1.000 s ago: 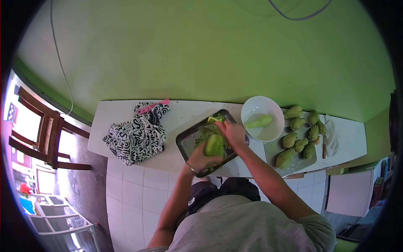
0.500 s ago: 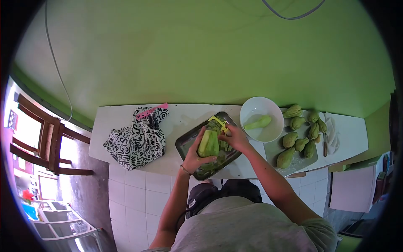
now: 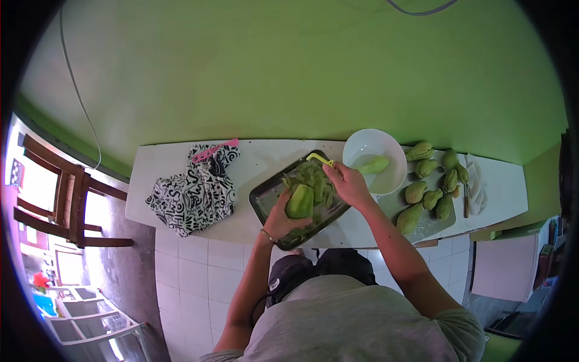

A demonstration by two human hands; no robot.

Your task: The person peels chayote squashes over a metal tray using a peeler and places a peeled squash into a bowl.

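My left hand [image 3: 281, 222] is wrapped round a partly peeled green fruit [image 3: 300, 201] above a dark metal tray [image 3: 259, 201]. Green peelings [image 3: 319, 181] lie heaped in the tray. My right hand [image 3: 350, 182] grips a yellow peeler [image 3: 319, 159] over the tray's upper right edge, apart from the fruit. Right behind that hand stands a white bowl [image 3: 395, 163], with a peeled pale green fruit [image 3: 375, 165] inside it.
Several unpeeled green fruits [image 3: 415, 192] rest on a grey board [image 3: 392, 211] at the right. Beside them are a knife [image 3: 466, 202] and a white cloth [image 3: 477, 187]. A black-and-white patterned cloth [image 3: 199, 202] with a pink strip lies on the left of the white table [image 3: 253, 158].
My right hand has drawn the peeler up and away from the fruit, toward the bowl. My left hand still holds the fruit, which is now tilted slightly.
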